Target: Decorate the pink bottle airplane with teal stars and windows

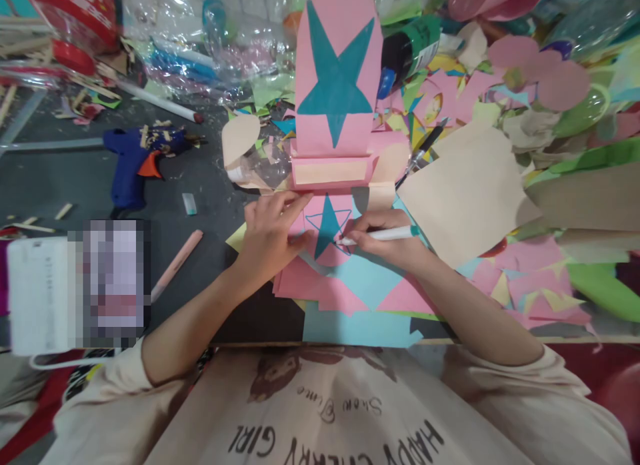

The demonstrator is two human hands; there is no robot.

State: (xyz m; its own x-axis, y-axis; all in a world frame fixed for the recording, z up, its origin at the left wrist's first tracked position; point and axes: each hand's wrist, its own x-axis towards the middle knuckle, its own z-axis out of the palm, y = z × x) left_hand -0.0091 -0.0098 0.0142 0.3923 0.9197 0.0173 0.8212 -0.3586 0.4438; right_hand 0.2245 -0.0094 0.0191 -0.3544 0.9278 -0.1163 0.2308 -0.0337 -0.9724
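A white felt-tip marker (395, 233) with a green end is pinched in my right hand (381, 251). Its tip touches a small star (327, 226) on pink paper, partly coloured teal, with the other points only outlined. My left hand (267, 231) lies on the paper's left side, fingers stretched out, holding nothing. Just beyond is a pink cut-out (307, 128) bearing a large, fully teal star (340, 71). Pink and light-blue sheets (380, 278) lie beneath my hands.
On the left are a blue glue gun (131, 161), a pink marker (177, 265) and a white box-like object (37, 295). Beige paper (455, 191) and many scraps cover the right. A green-and-black bottle (413, 48) and clear plastic wrapping (175, 31) lie at the back.
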